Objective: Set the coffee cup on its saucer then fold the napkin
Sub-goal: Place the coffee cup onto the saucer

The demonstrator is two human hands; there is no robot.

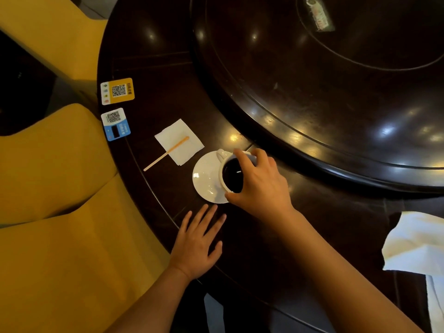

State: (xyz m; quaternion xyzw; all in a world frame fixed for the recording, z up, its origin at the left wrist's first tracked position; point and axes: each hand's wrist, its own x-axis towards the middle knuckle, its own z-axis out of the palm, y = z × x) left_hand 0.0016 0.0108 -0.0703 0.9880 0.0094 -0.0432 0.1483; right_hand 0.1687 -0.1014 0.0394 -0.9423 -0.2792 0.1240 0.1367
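Observation:
A white coffee cup (230, 174) full of dark coffee is over the right part of the white saucer (205, 177). My right hand (260, 186) grips the cup from above by its rim, with the handle pointing away to the upper left. Whether the cup rests on the saucer or hovers just above it I cannot tell. My left hand (197, 243) lies flat on the dark table just below the saucer, fingers spread, holding nothing. A white napkin (176, 137) lies folded square to the upper left of the saucer, with a wooden stir stick (165, 153) across it.
The round dark table (149, 68) has a raised turntable (324, 92) at the back right. Two QR code cards (117, 91) (115, 124) lie near the left edge. A crumpled white cloth (415, 243) sits at the right. Yellow seats (60, 188) flank the table's left.

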